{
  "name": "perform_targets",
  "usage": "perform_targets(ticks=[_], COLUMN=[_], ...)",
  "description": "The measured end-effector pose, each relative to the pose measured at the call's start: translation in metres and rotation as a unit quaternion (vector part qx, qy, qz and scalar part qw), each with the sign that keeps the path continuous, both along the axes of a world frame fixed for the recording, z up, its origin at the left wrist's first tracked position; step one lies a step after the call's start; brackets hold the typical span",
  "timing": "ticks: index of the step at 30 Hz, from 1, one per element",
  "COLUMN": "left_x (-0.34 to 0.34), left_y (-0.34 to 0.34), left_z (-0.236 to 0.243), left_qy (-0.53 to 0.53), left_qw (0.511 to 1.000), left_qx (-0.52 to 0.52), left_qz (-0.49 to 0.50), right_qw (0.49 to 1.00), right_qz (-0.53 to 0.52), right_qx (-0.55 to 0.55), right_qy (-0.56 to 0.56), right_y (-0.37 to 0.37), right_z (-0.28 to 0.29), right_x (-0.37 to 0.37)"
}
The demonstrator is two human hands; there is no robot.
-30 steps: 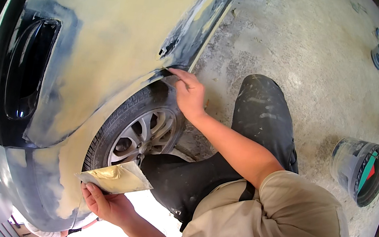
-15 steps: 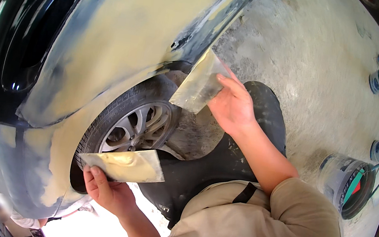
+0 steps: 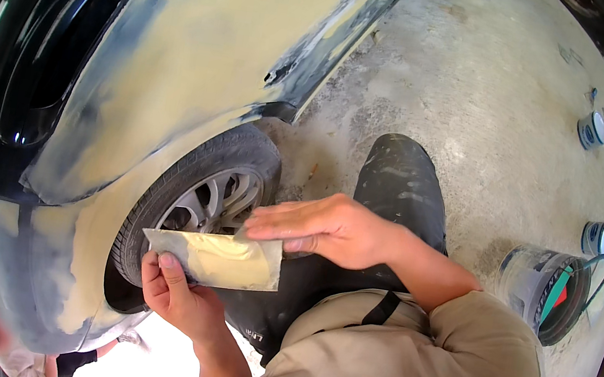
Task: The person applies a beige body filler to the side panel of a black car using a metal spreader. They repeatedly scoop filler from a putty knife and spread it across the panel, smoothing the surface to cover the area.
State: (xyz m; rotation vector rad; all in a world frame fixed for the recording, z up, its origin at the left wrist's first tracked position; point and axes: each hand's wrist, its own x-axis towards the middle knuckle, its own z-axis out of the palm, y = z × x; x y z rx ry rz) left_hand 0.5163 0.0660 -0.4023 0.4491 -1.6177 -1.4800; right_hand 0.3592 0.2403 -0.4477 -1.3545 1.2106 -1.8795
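My left hand (image 3: 182, 303) grips one end of a flat, thin filler spreader (image 3: 216, 275), thumb on top and fingers beneath. Across its face lies a smear of soft yellow body filler (image 3: 226, 247). Over the far right corner of that plate comes my right hand (image 3: 339, 228), palm down and fingers together, closed on a second spreader. That second blade is seen almost edge-on and is mostly hidden under the fingers. Just beyond both hands are the car's wheel (image 3: 220, 196) and its body panel (image 3: 206, 44), coated in patchy yellowish filler.
On the concrete floor at right stand a bucket (image 3: 524, 285) with green and red things inside and two small cans (image 3: 593, 131). My dark-trousered knee (image 3: 408, 176) rises beside the wheel. Part of another person (image 3: 22, 365) shows at lower left, past the bumper.
My right hand has come down and left from beside the car's lower edge, turning palm down over the left spreader. My left hand has shifted only slightly, its plate now more level.
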Motion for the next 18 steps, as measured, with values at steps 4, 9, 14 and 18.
perform_targets(ticks=[4,9,14,18], left_x=[-0.005,-0.016,-0.022,-0.038], left_y=[0.001,0.002,0.013,0.033], left_z=[0.014,0.014,0.016,0.023], left_qy=[0.068,0.061,0.086,0.111], left_qw=[0.997,0.995,0.983,0.974], left_qx=[0.037,-0.025,-0.087,-0.089], left_qz=[0.0,0.08,0.135,0.175], right_qw=[0.987,0.823,0.851,0.794], right_qz=[-0.072,-0.327,-0.474,-0.514], right_qx=[0.108,-0.111,-0.039,-0.083], right_qy=[-0.092,-0.452,0.222,0.313], right_y=[0.005,-0.007,-0.014,-0.03], right_z=[-0.032,-0.03,0.01,0.029], right_x=[-0.009,-0.01,0.02,0.038])
